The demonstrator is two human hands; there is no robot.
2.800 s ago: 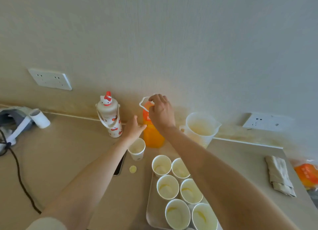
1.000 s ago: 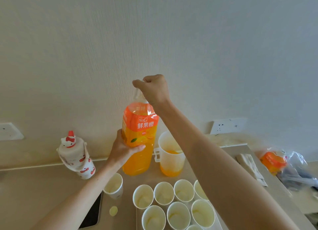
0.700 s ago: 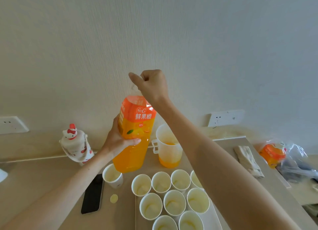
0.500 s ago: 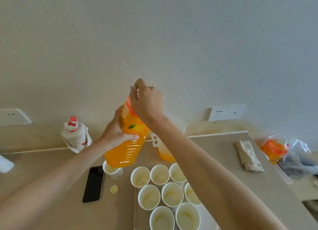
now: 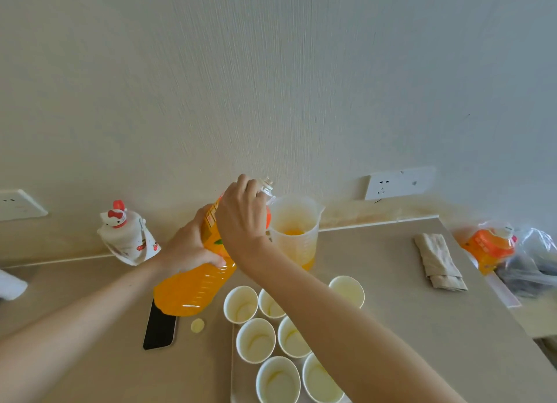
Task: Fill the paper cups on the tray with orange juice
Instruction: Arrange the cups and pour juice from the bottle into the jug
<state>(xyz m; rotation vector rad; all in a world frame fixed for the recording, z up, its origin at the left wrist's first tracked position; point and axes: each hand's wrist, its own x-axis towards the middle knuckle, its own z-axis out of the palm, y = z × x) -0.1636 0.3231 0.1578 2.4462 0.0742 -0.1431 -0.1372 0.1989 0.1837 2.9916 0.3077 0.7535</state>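
I hold a large orange juice bottle tilted, its open neck pointing right toward a clear plastic jug with a little juice at its bottom. My left hand grips the bottle's middle. My right hand grips its upper part near the neck. Several white paper cups stand on a tray below my right forearm, which hides part of them.
A black phone and a small yellow cap lie left of the tray. A white cartoon bottle stands at the back left. A folded cloth and a bagged orange bottle are at the right.
The bottle was lifted off the counter, then tipped from upright to a slant toward the jug. My right hand slid from the bottle's top down to its shoulder.
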